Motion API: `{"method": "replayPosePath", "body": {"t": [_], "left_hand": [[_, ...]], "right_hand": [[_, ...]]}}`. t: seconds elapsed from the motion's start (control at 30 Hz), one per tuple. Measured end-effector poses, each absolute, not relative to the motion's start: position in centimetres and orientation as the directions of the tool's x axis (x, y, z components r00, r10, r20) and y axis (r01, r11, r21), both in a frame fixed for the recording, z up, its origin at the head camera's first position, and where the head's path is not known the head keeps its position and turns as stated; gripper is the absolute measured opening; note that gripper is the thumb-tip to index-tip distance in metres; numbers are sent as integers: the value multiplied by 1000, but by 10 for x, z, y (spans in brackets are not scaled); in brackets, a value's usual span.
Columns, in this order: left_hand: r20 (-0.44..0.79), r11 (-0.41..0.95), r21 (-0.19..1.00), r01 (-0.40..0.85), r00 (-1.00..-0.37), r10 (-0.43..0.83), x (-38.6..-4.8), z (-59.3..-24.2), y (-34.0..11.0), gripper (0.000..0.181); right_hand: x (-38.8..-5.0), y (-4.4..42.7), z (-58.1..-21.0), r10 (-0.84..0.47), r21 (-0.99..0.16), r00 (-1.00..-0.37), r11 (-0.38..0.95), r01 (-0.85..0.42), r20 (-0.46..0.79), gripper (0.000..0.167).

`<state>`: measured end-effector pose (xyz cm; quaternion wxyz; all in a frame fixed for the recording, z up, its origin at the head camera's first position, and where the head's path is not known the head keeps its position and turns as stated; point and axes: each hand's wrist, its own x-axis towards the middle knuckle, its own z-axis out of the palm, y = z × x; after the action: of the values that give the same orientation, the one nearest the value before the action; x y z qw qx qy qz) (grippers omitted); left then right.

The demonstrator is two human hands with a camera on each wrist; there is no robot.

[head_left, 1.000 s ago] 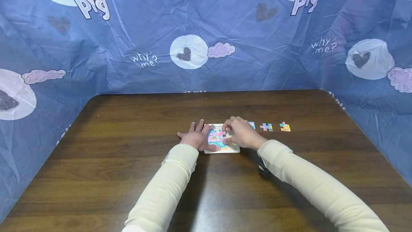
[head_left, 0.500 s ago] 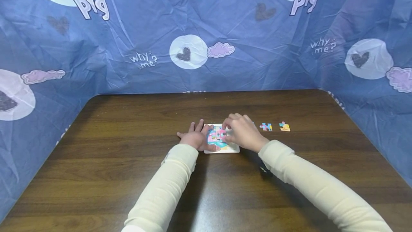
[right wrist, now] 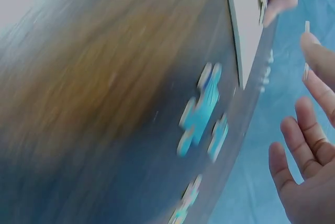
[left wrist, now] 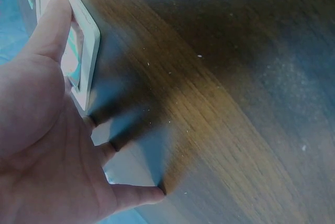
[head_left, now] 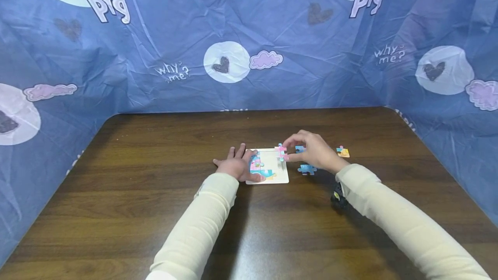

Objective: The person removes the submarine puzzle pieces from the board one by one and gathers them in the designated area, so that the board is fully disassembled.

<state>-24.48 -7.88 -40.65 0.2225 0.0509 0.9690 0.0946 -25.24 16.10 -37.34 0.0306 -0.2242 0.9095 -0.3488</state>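
Observation:
My left hand (head_left: 235, 167) lies with fingers spread at the left edge of a white puzzle board (head_left: 278, 178). Its thumb and index finger rest on the board, while the other fingers touch the table. Joined pieces (head_left: 256, 165) in pink and blue fill the left and lower part of the board. Over the board's right edge, my right hand (head_left: 317, 150) pinches a pink puzzle piece (head_left: 280, 152) between thumb and index finger. The right wrist view shows that piece (right wrist: 307, 26) only as a thin pale edge.
Right of the board lie a blue puzzle piece (head_left: 307, 170) and another blue piece (head_left: 300, 148), partly beside my right fingers. A yellow and pink piece (head_left: 343, 152) lies farther right. A blue printed cloth (head_left: 249, 90) hangs behind the brown table (head_left: 163, 211).
My right hand has lifted the pink piece off the board's middle and moved right, baring white board and uncovering a blue piece. My left hand has stayed put.

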Motion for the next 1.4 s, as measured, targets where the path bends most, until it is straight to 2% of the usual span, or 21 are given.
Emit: {"method": "replayPosePath", "body": {"t": [0.17,0.43,0.7,0.9,1.07,1.4], "left_hand": [[-420,975,216,60,-896,148,-246,-407,-81,93],[-410,973,222,61,-899,150,-246,-408,-84,92],[-413,974,219,56,-899,144,-246,-407,-82,92],[-420,975,215,51,-897,139,-246,-411,-81,91],[-420,975,218,52,-897,142,-245,-409,-80,91],[-427,975,217,55,-893,146,-238,-398,-79,89]], "right_hand": [[-254,186,-373,-394,-664,-912,653,-365,114,31],[-251,227,-375,-374,-619,-913,681,-391,166,32],[-242,260,-380,-342,-595,-933,729,-339,113,31],[-235,272,-387,-333,-576,-939,751,-322,91,31],[-232,277,-393,-359,-536,-927,764,-360,112,30],[-228,283,-398,-403,-490,-913,784,-381,66,27]]}}
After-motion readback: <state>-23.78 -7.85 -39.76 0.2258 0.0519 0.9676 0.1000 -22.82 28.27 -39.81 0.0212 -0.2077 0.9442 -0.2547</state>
